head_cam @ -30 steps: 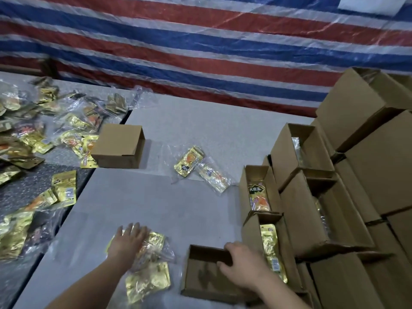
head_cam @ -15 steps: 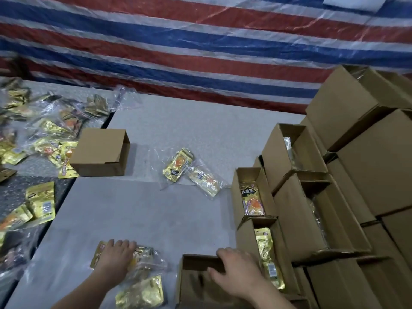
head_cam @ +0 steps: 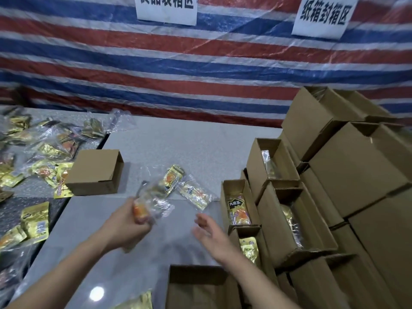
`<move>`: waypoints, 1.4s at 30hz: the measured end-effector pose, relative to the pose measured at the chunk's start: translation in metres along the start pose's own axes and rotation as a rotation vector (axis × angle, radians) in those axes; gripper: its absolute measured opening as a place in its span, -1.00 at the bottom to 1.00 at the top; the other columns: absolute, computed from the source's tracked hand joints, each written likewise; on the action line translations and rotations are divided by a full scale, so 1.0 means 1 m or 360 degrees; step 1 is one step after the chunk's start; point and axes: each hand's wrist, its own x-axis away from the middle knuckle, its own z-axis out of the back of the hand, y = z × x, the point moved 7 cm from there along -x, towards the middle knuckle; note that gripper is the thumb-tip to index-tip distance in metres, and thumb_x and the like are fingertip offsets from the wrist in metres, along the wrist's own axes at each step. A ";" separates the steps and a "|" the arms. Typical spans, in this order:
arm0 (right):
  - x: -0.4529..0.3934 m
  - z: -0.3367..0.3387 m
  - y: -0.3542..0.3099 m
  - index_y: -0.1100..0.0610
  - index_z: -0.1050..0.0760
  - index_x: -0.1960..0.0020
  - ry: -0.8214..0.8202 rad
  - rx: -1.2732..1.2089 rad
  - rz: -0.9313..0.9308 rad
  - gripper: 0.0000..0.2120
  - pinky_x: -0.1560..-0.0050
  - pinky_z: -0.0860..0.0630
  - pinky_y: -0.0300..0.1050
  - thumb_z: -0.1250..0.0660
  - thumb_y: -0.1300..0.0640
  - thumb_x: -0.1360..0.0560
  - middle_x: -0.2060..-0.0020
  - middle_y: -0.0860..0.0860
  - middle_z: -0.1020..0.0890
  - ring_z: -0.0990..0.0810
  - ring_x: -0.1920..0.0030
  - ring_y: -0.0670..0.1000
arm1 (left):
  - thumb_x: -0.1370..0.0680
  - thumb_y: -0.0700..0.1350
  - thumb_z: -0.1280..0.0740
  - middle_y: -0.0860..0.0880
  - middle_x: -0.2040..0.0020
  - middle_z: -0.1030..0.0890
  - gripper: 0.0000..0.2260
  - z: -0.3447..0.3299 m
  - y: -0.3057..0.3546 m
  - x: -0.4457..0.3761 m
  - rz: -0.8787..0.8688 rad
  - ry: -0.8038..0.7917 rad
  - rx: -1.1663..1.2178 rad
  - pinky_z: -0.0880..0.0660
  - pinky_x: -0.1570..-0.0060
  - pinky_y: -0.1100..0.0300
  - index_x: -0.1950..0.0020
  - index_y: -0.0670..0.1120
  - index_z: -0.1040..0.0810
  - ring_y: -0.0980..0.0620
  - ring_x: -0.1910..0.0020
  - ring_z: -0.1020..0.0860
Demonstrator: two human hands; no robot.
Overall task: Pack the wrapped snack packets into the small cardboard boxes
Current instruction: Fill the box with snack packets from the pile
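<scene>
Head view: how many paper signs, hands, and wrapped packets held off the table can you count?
Paper signs: 2
Hands, left and right: 2
Wrapped packet held up: 1
Total: 5

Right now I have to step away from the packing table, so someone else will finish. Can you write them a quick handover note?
Left hand: grips a wrapped snack packet, lifted above the table.
Right hand: open, holds nothing, above the empty open box at the near edge.
Done: stacked boxes on the right hold packets.
Left: box the held packet, the two loose packets mid-table and the pile of packets at left. A closed box sits beside that pile.
</scene>
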 end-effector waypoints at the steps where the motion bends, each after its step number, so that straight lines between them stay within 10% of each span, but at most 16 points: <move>1: 0.003 0.002 -0.020 -0.14 -0.29 -0.42 -0.0046 -0.0270 0.0073 -0.18 -0.41 -0.34 -0.13 -0.43 -0.45 -0.28 -0.38 -0.11 -0.43 -0.37 -0.43 -0.09 | -0.35 0.00 -0.48 0.01 0.18 -0.64 -0.66 -0.002 0.034 0.006 -0.0094 -0.0110 0.0150 -0.52 0.21 0.21 0.00 0.00 -0.42 0.13 0.22 -0.62; 5: 0.016 0.012 -0.082 0.06 -0.24 -0.53 -0.0355 -0.0887 0.0333 -0.01 -0.39 -0.39 0.10 -0.46 -0.41 -0.28 -0.43 0.14 -0.45 -0.43 -0.43 0.14 | -0.44 -0.01 -0.49 -0.04 0.17 -0.71 -0.64 -0.028 0.134 0.039 -0.0278 -0.0622 0.0608 -0.56 0.11 0.17 -0.07 -0.16 -0.45 0.01 0.12 -0.69; 11: 0.041 0.038 -0.099 0.16 -0.38 -0.44 -0.0269 -0.1242 0.0342 -0.16 -0.12 -0.59 -0.04 -0.53 -0.26 -0.34 -0.25 0.16 -0.61 -0.59 -0.27 0.13 | -0.50 0.26 -0.29 0.31 0.21 -0.54 -0.73 -0.035 0.200 0.059 -0.0576 -0.0227 0.0463 -0.36 0.30 0.56 0.04 0.09 -0.37 0.51 0.21 -0.49; 19: 0.058 0.053 -0.089 0.22 -0.63 -0.21 -0.0310 -0.1512 0.0169 -0.33 -0.14 -0.58 0.11 -0.57 -0.22 -0.28 -0.14 0.25 -0.65 -0.64 -0.16 0.21 | -0.42 0.53 0.26 0.13 0.17 -0.53 -0.33 -0.036 0.215 0.065 -0.0852 0.0149 -0.0500 -0.39 0.21 0.14 0.03 0.09 -0.41 0.15 0.17 -0.49; 26: 0.061 0.084 -0.068 0.15 -0.52 -0.36 -0.0103 -0.1974 0.0265 -0.38 -0.05 -0.59 0.07 -0.35 -0.23 -0.46 -0.26 0.27 -0.57 -0.63 -0.03 0.22 | -0.59 0.26 -0.09 0.08 0.21 -0.54 -0.71 -0.045 0.101 0.058 -0.0336 0.0191 -0.0223 -0.45 0.20 0.10 0.03 0.09 -0.45 0.16 0.21 -0.51; 31: 0.059 0.090 -0.051 0.25 -0.54 -0.24 0.0044 -0.1256 0.0118 -0.34 0.06 -0.59 0.05 -0.33 -0.27 -0.41 0.05 0.23 -0.65 -0.65 0.11 0.18 | -0.65 0.17 -0.15 -0.02 -0.49 -0.31 -0.49 -0.132 -0.009 0.070 -0.0096 -0.0503 -0.0440 -0.22 -0.43 0.20 -0.55 -0.01 -0.23 0.03 -0.45 -0.32; 42: 0.042 -0.002 -0.005 -0.04 -0.54 -0.13 -0.0780 0.0863 0.0040 -0.70 0.11 -0.46 -0.31 -0.40 -0.14 -0.46 0.19 -0.21 -0.59 -0.55 0.16 -0.21 | -0.66 0.13 -0.04 0.15 -0.39 -0.45 -0.67 -0.166 -0.052 0.082 -0.0088 -0.0488 -0.0040 -0.24 -0.29 0.45 -0.41 0.16 -0.36 0.21 -0.35 -0.40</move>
